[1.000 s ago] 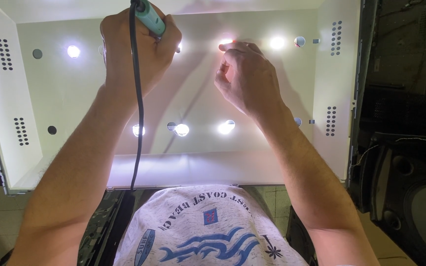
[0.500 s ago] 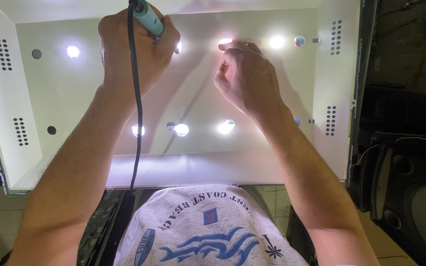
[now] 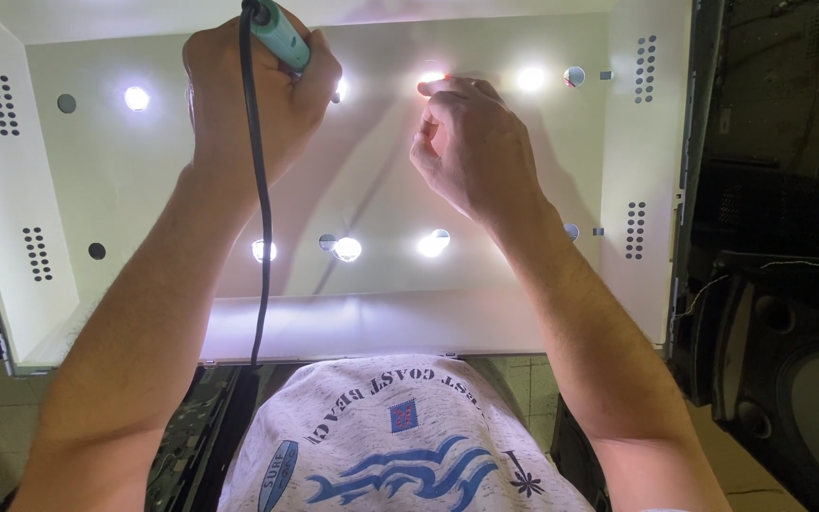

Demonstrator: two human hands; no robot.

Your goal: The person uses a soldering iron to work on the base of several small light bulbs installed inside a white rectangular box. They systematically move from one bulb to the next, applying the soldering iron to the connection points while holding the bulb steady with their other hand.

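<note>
white and shallow, a backlight tray [image 3: 125, 190] with glowing round lights fills the view, dark speaker cabinets [image 3: 789, 332] standing off its right edge. the left hand [image 3: 253, 95] has its fingers wrapped tight around a teal-handled corded tool [image 3: 282, 36], held near the tray's far edge, its tip hidden behind the knuckles; the black cord [image 3: 260, 209] hangs down toward the near edge. the right hand [image 3: 471, 152] has its fingertips bunched together, pressed at a lit spot [image 3: 431, 80] close to the far edge; what they pinch, i cannot tell. more lights [image 3: 345, 248] shine near the near edge.
</note>
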